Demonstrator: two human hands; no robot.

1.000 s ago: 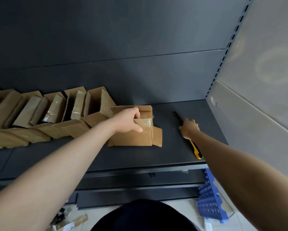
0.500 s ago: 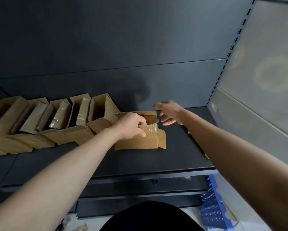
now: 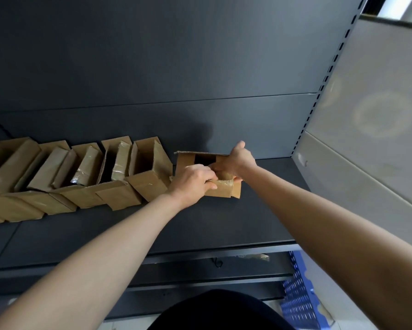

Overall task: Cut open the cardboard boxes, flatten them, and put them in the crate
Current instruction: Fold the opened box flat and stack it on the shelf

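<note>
A small brown cardboard box (image 3: 221, 191) with clear tape on its near flap sits on the dark shelf (image 3: 200, 225), its top open and dark inside. My left hand (image 3: 191, 181) grips the box's near taped flap. My right hand (image 3: 236, 161) holds the box's far right flap, fingers curled into the opening. A blue plastic crate (image 3: 300, 303) shows at the lower right, below the shelf. The yellow knife is not visible.
A row of several taped and opened cardboard boxes (image 3: 81, 177) leans along the shelf's left side, the nearest one (image 3: 150, 170) just left of my left hand. The dark back panel rises behind. A grey side wall (image 3: 367, 139) bounds the right.
My right hand left the yellow knife on the shelf, swung left and took hold of the box's far flap. The box top now stands open. The view tilted up.
</note>
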